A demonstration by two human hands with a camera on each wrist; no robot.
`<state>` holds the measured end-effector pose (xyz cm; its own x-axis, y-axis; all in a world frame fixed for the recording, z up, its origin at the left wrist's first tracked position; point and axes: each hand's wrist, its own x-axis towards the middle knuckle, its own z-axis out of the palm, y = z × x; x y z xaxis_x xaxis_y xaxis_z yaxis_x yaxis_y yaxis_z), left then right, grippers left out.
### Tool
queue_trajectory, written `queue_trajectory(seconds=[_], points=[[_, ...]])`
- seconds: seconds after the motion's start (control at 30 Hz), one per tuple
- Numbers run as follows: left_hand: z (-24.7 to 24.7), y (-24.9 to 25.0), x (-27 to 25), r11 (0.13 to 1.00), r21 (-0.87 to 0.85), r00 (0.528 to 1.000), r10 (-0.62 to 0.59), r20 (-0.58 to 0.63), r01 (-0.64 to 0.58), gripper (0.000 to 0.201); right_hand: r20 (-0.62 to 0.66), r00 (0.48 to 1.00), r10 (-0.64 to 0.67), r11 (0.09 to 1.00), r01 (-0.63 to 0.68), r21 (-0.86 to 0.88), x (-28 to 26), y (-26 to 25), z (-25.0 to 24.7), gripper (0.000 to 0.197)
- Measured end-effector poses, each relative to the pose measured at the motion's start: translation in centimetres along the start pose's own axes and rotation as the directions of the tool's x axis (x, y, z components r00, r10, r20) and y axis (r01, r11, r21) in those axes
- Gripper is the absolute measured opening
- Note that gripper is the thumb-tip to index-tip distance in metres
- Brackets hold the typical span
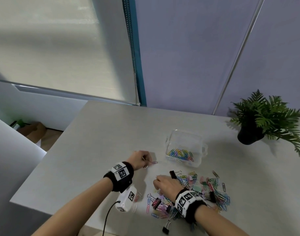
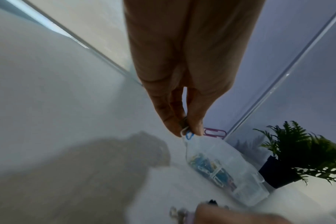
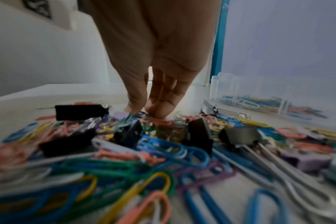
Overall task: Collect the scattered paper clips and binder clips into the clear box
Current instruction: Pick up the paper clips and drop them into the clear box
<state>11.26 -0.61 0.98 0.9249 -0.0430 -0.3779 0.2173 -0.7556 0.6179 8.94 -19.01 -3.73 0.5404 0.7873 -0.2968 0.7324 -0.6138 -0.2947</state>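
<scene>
The scattered clips (image 1: 193,189) lie nearest: light, slippery wire, best pinched at a loop. The right hand (image 1: 164,184) presses fingertips (image 3: 157,112) into them; whether it grips any is unclear. The left hand (image 1: 140,159) pinches a few paper clips (image 2: 187,133) short of the clear box (image 1: 185,148).

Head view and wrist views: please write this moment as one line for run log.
left hand: pinches paper clips | right hand: fingers down in the pile | clear box: open, partly filled

Clear box (image 1: 185,147) behind clip pile (image 1: 197,189)
</scene>
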Motion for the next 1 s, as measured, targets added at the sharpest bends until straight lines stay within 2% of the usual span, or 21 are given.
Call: queue_trajectory(seconds=[0.03,0.1,0.13,0.17,0.23,0.27,0.33,0.5,0.6,0.67,0.77,0.83,0.9,1.0], points=[[-0.3,0.8,0.6,1.000,0.017,1.000,0.020,-0.006,-0.020,0.021,0.030,0.999,-0.019,0.999,0.020,-0.042,-0.2,-0.2,-0.1,0.012],[-0.6,2.7,2.1,0.997,0.045,0.998,0.067,-0.022,-0.066,0.013,0.152,0.988,0.025,0.998,-0.015,-0.067,-0.3,-0.3,0.1,0.032],[-0.6,3.6,2.9,0.994,0.063,0.996,0.085,-0.027,-0.084,0.012,0.157,0.985,0.072,0.996,-0.063,-0.060,-0.2,0.0,0.2,0.043],[-0.4,4.5,3.8,0.992,0.073,0.995,0.100,-0.026,-0.098,0.012,0.086,0.995,0.055,0.996,-0.049,-0.070,0.1,0.2,0.4,0.047],[0.0,6.3,5.7,0.989,0.075,0.992,0.125,-0.019,-0.124,0.012,0.072,0.997,0.002,0.997,0.003,-0.074,-0.8,-0.4,0.1,0.035],[0.4,7.0,6.5,0.987,0.087,0.991,0.136,-0.015,-0.134,0.013,0.057,0.997,-0.046,0.999,0.047,-0.020,-1.1,-0.5,-0.3,0.023],[1.1,8.1,8.0,0.982,0.117,0.988,0.153,-0.005,-0.151,0.015,0.007,0.998,-0.057,0.996,0.056,0.072,-1.6,-0.5,-0.5,0.009],[2.9,7.8,10.0,0.990,0.122,0.997,0.069,0.027,-0.072,0.022,-0.013,0.997,-0.070,0.973,0.071,0.220,-2.4,0.6,0.0,0.016],[3.0,7.0,9.9,0.997,0.060,0.997,0.050,0.055,-0.054,0.023,-0.064,0.997,0.048,0.935,-0.022,0.355,-2.9,2.5,0.2,0.011],[2.5,6.4,9.4,0.997,-0.041,0.997,0.071,0.042,-0.069,0.025,-0.115,0.979,0.171,0.878,-0.099,0.467,-3.1,4.1,-0.7,0.022],[1.0,5.2,8.2,0.968,-0.227,0.994,0.108,-0.001,-0.105,0.034,-0.214,0.910,0.354,0.789,-0.168,0.591,-3.0,6.5,-3.1,0.032],[-0.3,4.1,6.9,0.943,-0.317,0.995,0.101,-0.009,-0.099,0.040,-0.242,0.864,0.441,0.746,-0.203,0.634,-2.4,8.0,-5.0,0.024],[-1.3,2.9,5.0,0.945,-0.320,0.997,0.077,0.005,-0.071,0.044,-0.283,0.821,0.496,0.723,-0.210,0.658,-1.4,9.3,-6.2,0.017],[-1.4,0.9,1.5,0.980,-0.197,0.999,-0.030,0.041,0.038,0.040,-0.315,0.787,0.531,0.725,-0.229,0.649,-0.1,10.6,-6.6,0.009]])
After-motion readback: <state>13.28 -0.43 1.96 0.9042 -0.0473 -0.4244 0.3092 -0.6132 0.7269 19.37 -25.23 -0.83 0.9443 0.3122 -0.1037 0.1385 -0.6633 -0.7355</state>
